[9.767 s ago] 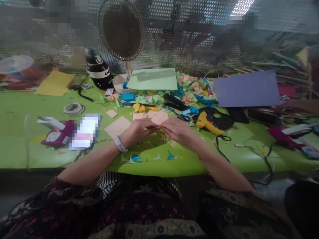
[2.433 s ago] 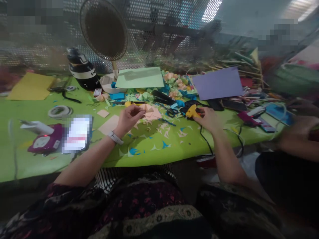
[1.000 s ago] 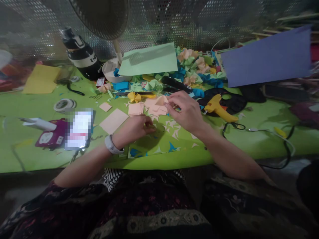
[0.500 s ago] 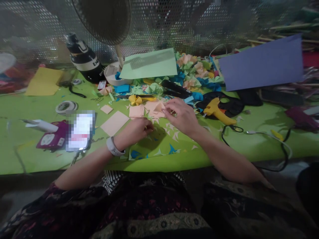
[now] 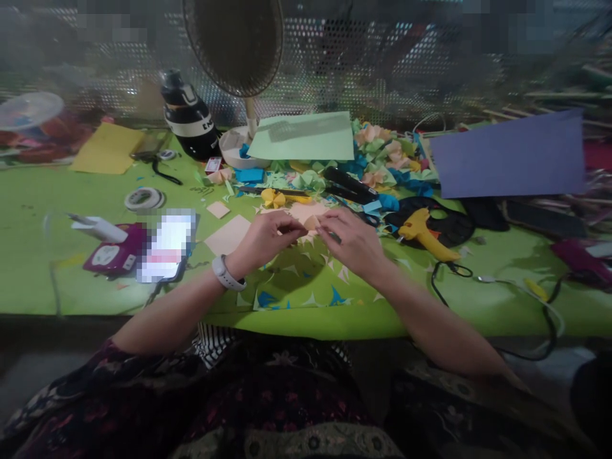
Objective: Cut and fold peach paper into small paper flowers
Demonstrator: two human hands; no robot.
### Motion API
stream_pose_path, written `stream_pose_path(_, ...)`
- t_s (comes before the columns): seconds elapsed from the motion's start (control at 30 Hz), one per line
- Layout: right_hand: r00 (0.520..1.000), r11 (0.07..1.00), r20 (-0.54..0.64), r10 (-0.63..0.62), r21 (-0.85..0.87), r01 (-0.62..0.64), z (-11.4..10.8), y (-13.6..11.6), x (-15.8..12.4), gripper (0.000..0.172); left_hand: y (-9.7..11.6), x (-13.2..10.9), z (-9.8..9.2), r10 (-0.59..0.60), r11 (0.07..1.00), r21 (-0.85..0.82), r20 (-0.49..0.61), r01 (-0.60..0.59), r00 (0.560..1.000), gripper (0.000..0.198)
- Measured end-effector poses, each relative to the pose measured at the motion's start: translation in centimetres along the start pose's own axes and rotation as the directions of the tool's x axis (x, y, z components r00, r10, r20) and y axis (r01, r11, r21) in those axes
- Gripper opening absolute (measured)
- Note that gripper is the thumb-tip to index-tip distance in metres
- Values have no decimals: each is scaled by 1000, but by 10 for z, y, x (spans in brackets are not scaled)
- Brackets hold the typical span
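Between my two hands is a small folded piece of peach paper (image 5: 312,222). The thumb and fingers of my right hand (image 5: 352,243) pinch it from the right. My left hand (image 5: 271,237), with a white band at the wrist, has its thumb and finger closed at the paper's left edge. Behind them lie more peach paper cut-outs (image 5: 300,209), partly hidden by my fingers. A larger peach square (image 5: 230,234) and a smaller peach square (image 5: 218,210) rest left of my left hand. Pointed paper scraps (image 5: 337,296) are scattered below the hands.
A phone (image 5: 168,245), a tape roll (image 5: 143,199) and a purple packet (image 5: 117,248) lie at left. A bottle (image 5: 191,121) and a fan (image 5: 234,44) stand behind. A black stapler-like tool (image 5: 351,183), a yellow glue gun (image 5: 425,234) with its cord, and a purple sheet (image 5: 509,156) are at right.
My left hand has moved up and right to meet the peach paper at my right fingertips. The paper now appears as a small folded piece. The whole view has shifted slightly.
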State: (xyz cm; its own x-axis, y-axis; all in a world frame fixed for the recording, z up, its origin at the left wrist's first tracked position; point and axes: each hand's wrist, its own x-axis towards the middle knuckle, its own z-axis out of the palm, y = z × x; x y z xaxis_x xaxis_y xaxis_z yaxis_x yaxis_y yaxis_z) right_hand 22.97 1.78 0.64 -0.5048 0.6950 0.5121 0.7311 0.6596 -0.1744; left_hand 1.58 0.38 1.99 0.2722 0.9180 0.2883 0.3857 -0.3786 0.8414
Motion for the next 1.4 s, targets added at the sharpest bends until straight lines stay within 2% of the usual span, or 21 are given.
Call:
stream_pose_path(0.2,997,995,19,-70,-76,71,1,-6,-1,29,-4,1,2,29,999,22,-36,-28,999,17)
stream_pose_path(0.5,993,985,2,-114,-129,113,3,-12,0,26,-12,3,5,-30,997,-79,-55,25,998,18)
stream_pose_path(0.9,995,992,26,-92,-88,94,3,-13,-1,29,-16,4,7,-57,994,-102,-65,50,996,18)
stream_pose_path(1.2,990,978,2,-139,-160,137,5,-13,-1,27,-11,5,6,-119,985,-132,-43,112,992,18)
stream_pose_path(1.4,989,978,-9,-147,-149,144,6,-12,-2,28,-13,4,5,-112,990,-93,-50,107,992,18)
